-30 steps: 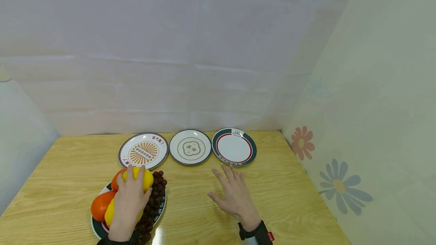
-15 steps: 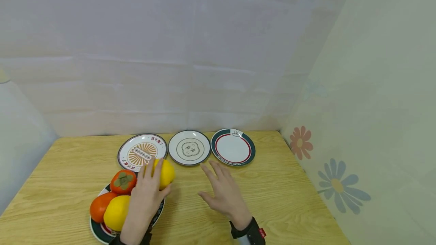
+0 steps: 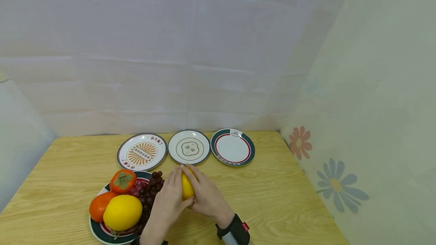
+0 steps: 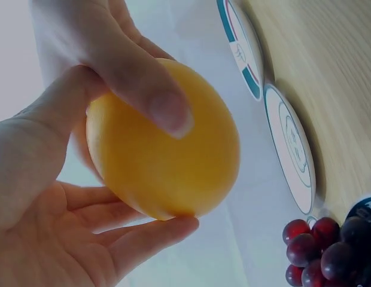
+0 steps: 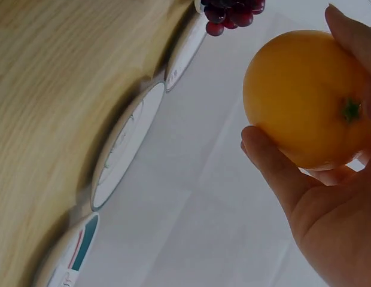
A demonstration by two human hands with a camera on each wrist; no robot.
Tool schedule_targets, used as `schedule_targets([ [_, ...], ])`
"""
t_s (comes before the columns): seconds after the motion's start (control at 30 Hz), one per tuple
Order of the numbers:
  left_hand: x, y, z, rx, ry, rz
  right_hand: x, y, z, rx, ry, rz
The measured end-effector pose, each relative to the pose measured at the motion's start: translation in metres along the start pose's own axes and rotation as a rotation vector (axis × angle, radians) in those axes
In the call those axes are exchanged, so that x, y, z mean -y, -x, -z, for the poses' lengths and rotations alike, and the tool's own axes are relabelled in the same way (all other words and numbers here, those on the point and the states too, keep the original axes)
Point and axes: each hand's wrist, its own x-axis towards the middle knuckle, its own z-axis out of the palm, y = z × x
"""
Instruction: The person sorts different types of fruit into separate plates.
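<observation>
Between both hands, lifted off the table, is a round yellow-orange fruit (image 3: 187, 185) that looks like an orange. In the right wrist view a small green star-shaped stem mark shows on the orange (image 5: 311, 98). My left hand (image 3: 169, 196) holds it from the left, its fingertips on the skin in the left wrist view. My right hand (image 3: 208, 199) grips the orange from the right, and its thumb (image 4: 167, 107) lies across the fruit in the left wrist view. Beside the left forearm stands the fruit plate (image 3: 98, 233), with dark grapes (image 3: 150, 196) nearest that hand.
On the fruit plate sit a persimmon (image 3: 123, 181), an orange-red fruit (image 3: 101, 206) and a yellow fruit (image 3: 122, 213). Along the table's back edge stand a sunburst-patterned plate (image 3: 126, 150), a white plate (image 3: 175, 148) and a green-rimmed plate (image 3: 235, 148). A white sheet (image 3: 190, 48) hangs behind.
My left hand has lifted the orange off the fruit plate and carried it right. My right hand, open before, has moved left and now holds the orange too.
</observation>
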Motion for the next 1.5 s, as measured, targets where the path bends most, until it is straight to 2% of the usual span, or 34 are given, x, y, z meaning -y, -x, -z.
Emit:
schedule_targets([
  [0.13, 0.002, 0.002, 0.001, 0.034, 0.003, 0.025, -0.007, -0.001, -0.004, 0.007, -0.029, -0.018],
  [0.23, 0.008, 0.002, 0.004, 0.073, -0.04, 0.066, -0.026, -0.002, -0.006, -0.01, -0.077, -0.077],
  [0.4, 0.018, 0.003, 0.006, 0.136, -0.111, 0.143, -0.084, -0.012, 0.002, -0.083, -0.115, -0.274],
  [0.6, 0.023, 0.006, 0.005, 0.172, -0.108, 0.17, -0.164, -0.015, 0.006, -0.118, -0.072, -0.501],
  [0.7, 0.024, 0.008, 0.004, 0.168, -0.105, 0.172, -0.193, -0.012, 0.001, -0.108, -0.067, -0.607],
  [0.8, 0.024, 0.01, 0.004, 0.164, -0.106, 0.167, -0.213, -0.009, -0.004, -0.105, -0.095, -0.709],
  [0.9, 0.026, 0.011, 0.005, 0.165, -0.106, 0.165, -0.226, -0.005, -0.009, -0.1, -0.105, -0.788],
  [1.0, 0.027, 0.012, 0.005, 0.169, -0.105, 0.169, -0.233, -0.002, -0.012, -0.099, -0.089, -0.821],
  [1.2, 0.031, 0.012, 0.007, 0.167, -0.107, 0.186, -0.236, -0.004, -0.012, -0.079, -0.082, -0.822],
  [1.4, 0.033, 0.012, 0.01, 0.164, -0.094, 0.199, -0.23, -0.005, -0.011, -0.023, -0.088, -0.85],
  [1.5, 0.034, 0.014, 0.012, 0.168, -0.091, 0.213, -0.227, -0.003, -0.011, -0.012, -0.072, -0.837],
])
